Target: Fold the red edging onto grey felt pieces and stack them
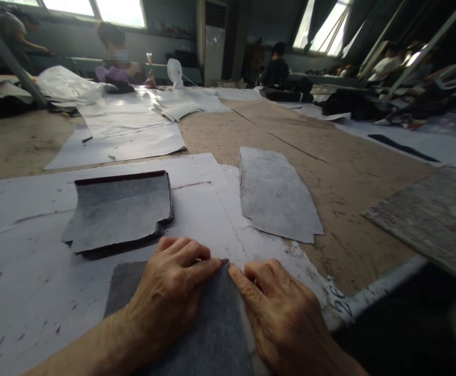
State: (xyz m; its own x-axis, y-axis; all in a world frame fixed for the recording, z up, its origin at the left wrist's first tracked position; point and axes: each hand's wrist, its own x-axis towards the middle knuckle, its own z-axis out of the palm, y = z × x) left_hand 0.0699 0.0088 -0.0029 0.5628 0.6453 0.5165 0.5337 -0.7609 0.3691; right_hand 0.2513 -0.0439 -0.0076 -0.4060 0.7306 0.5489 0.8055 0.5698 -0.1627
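Observation:
A grey, felt-like fabric piece [222,329] lies on the white paper right in front of me. My left hand [173,287] rests over it, fingers curled, with thumb and forefinger pinching its far edge near the corner. At the same corner, my right hand [278,308] is closed, its fingertips pressed on the piece's right edge. The two hands' fingertips almost meet there. Beyond my left hand sits a stack of similar grey pieces [121,209] with a dark reddish folded far edge. Another grey stack [277,196], with a curved right side, lies beyond my right hand.
White paper sheets [16,250] cover much of the brown table [341,214]. A grey worn board [431,214] lies at the right, past the table's edge. Farther off are a small white fan [175,73], clear plastic [69,83] and several people at work.

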